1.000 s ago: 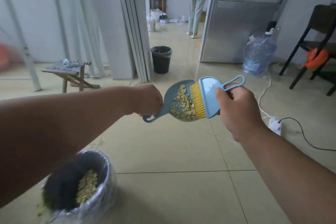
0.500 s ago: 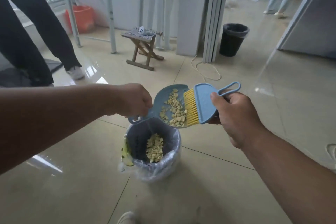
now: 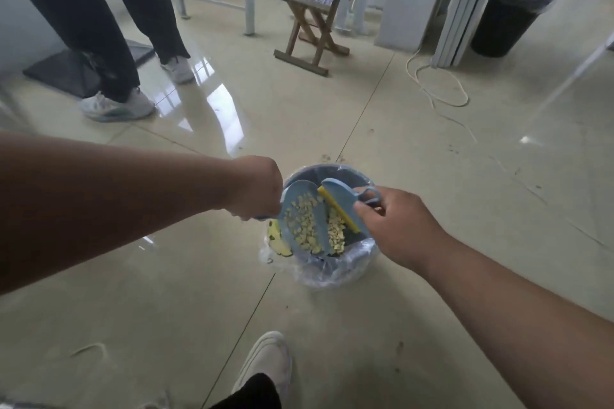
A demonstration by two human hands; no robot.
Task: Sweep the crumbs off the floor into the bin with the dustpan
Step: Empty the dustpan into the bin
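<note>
My left hand [image 3: 255,188] grips the handle of a light blue dustpan [image 3: 296,196], which is tilted over a small grey bin [image 3: 335,271] lined with clear plastic. Yellow crumbs [image 3: 304,224] lie in the pan, and more crumbs sit inside the bin. My right hand [image 3: 395,226] holds a blue hand brush [image 3: 339,194] with yellow bristles, its bristle edge set against the pan's open side above the bin.
A second person's legs and shoes [image 3: 116,104] stand at the back left. A wooden folding stool [image 3: 312,26] is behind the bin, a black bin [image 3: 511,15] at the far right, and a white cable [image 3: 438,86] lies on the tiles. My shoe [image 3: 265,364] is below.
The view swung left and down. The dustpan and brush came down from chest height to right over the small bin, and the pan has tilted steeply.
</note>
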